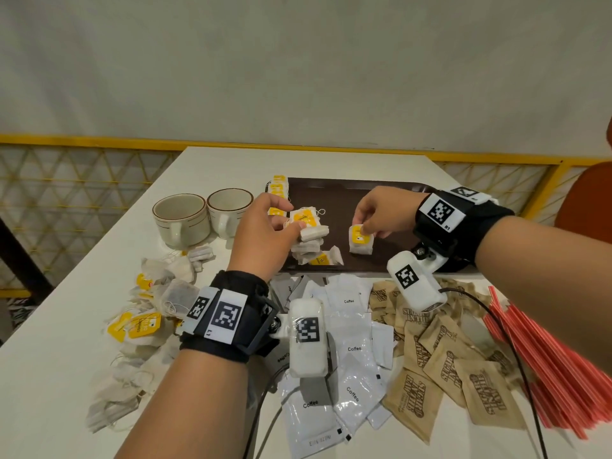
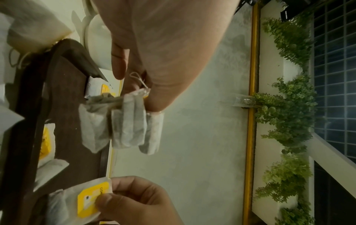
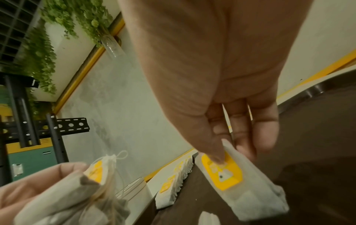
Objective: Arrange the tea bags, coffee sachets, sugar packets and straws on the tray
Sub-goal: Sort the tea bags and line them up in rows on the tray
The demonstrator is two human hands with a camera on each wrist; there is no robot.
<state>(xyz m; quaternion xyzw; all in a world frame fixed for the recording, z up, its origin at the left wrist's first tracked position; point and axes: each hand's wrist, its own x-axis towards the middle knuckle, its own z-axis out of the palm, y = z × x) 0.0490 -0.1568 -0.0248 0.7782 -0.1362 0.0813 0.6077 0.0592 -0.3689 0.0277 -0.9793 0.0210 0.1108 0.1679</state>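
A dark brown tray lies at the far middle of the white table. My left hand pinches a bunch of tea bags with yellow tags above the tray's left part; the bunch hangs from my fingers. My right hand pinches a single tea bag by its yellow tag over the tray's middle, the same tea bag that fills the right wrist view. A row of tea bags stands along the tray's left edge. Coffee sachets, brown sugar packets and red straws lie on the table nearer me.
Two cream cups stand left of the tray. A loose heap of tea bags covers the table's left side. An orange chair back is at the far right. A yellow railing runs behind the table.
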